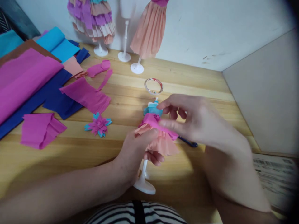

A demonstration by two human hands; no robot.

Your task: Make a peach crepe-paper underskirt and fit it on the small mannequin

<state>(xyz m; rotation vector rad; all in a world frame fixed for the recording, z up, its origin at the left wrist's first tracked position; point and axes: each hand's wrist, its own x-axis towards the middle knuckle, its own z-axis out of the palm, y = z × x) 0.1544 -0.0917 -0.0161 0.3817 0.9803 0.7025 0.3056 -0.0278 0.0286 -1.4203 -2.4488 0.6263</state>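
Observation:
A small dress form on a white stand (144, 186) lies tilted toward me, wearing a turquoise top (153, 109), a magenta waist piece (151, 119) and a peach pleated skirt (164, 144). My left hand (137, 146) is wrapped round the skirt, thumb on its front and fingertips underneath. Above the waist, my right hand (189, 116) is curled, with its thumb against the magenta paper and its index finger near the turquoise top; the paper between them is partly hidden.
A tape roll (153, 86) lies beyond the form, and a dark pen-like tool (188, 142) is under my right hand. Left are coloured paper sheets (28, 81), magenta scraps (42, 130) and a paper flower (99, 125). Dressed stands (149, 31) line the wall; a printed box (275, 177) sits right.

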